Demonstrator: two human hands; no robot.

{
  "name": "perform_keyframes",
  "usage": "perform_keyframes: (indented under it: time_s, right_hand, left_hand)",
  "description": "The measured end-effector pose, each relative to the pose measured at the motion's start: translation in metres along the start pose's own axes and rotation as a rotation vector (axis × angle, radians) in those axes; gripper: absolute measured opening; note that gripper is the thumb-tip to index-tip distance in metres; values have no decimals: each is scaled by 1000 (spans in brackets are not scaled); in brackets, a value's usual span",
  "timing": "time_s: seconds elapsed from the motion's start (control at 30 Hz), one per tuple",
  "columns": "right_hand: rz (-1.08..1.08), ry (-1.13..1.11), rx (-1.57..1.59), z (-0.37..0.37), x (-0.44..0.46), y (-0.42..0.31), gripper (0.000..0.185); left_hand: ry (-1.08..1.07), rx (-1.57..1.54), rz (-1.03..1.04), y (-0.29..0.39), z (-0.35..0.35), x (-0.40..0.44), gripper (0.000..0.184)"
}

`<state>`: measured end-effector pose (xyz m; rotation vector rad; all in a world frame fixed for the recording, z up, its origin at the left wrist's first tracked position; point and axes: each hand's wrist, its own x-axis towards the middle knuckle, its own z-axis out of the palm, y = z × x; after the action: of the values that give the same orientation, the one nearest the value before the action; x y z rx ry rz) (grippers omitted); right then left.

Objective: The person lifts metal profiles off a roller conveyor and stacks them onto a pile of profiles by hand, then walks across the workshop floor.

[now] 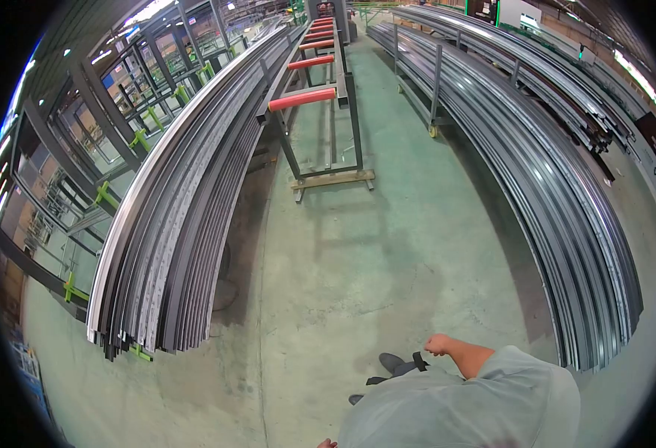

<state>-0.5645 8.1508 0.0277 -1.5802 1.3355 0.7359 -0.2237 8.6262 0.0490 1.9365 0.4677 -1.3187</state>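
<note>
1. In the head view, the right hand [438, 344] is held in front of the body with fingers seemingly curled; nothing is seen in it, though how tightly it is closed cannot be told.
2. The left hand [328, 443] is mostly cut off by the lower edge, so its opening and contents cannot be told.
3. Long metal profiles are laid lengthwise in a left stack [171, 201] and a right stack [537, 179], both apart from the hands; the ends are probably faced this way for easy reach.
4. The right stack is flanked by uprights [437, 82], presumably so that sideways slipping is prevented.
5. Red rollers [302, 99] are set crosswise on a roller stand [291, 143], likely so that long pieces can be slid along.
6. The greenish floor [328, 284] is scuffed and shadowed; the workshop is lit by ceiling lamps, and green clamps [140, 140] are seen on the frames at left.
</note>
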Motion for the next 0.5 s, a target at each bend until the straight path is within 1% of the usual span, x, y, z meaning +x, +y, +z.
perform_keyframes:
  time_s: [0.1,0.27,0.47,0.5]
  right_hand:
    - [48,-12,88,-1,-11,-4,34]
    - [23,-33,16,11,5,6,36]
    - [-27,-2,21,5,-11,4,34]
    - [-45,-2,12,5,-13,5,34]
  left_hand:
    - [-5,-1,4,2,4,-2,39]
    - [6,-28,62,7,5,-9,36]
    - [-142,23,-83,-14,-4,30,42]
    - [-145,58,-66,-15,-5,31,43]
